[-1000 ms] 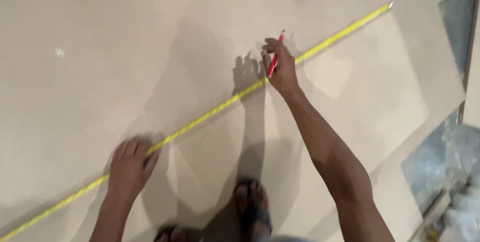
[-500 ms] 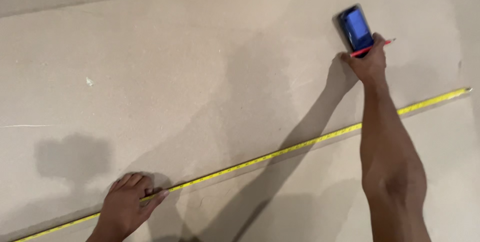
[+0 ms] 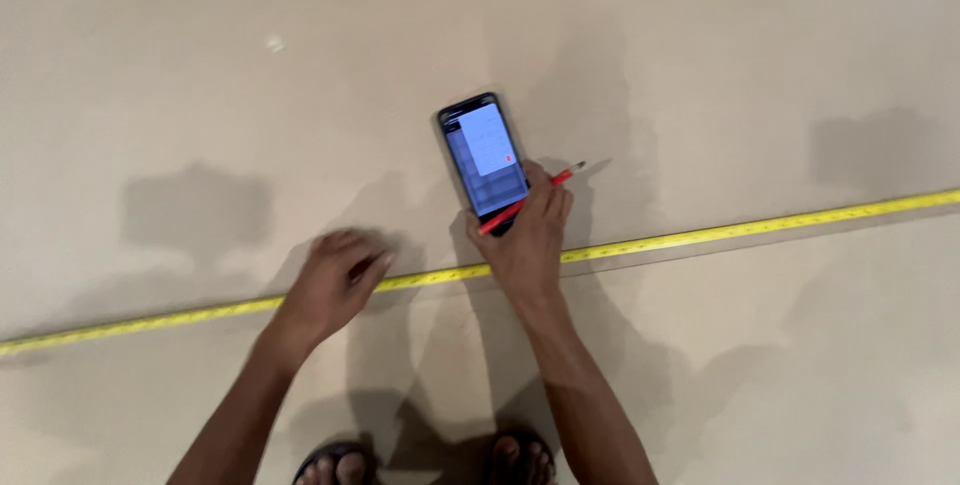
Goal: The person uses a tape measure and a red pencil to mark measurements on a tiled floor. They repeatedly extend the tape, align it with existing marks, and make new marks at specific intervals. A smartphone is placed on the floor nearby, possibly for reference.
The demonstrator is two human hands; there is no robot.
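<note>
Beige sheet board (image 3: 700, 65) filled the whole view when I looked in, with a long yellow tape measure (image 3: 760, 228) stretched flat across it from left to right. My right hand (image 3: 528, 235) lay just above the tape, its fingers (image 3: 545, 200) closed on a slim red pencil (image 3: 530, 197), while they also steadied a dark rectangular phone (image 3: 482, 155) with a lit screen lying flat on the board just beyond the fingertips. My left hand (image 3: 335, 280) was blurred, resting on or just over the tape to the left of the right hand; whether its fingers gripped anything, I could not tell.

As I judged it, the tape was already laid out along the board. No pencil mark showed on the surface near either hand, so marking looked still undone.

The only label-like patch was the pale block with a small red spot on the phone screen. A tiny white fleck (image 3: 273, 43) lay well beyond the left hand.
</note>
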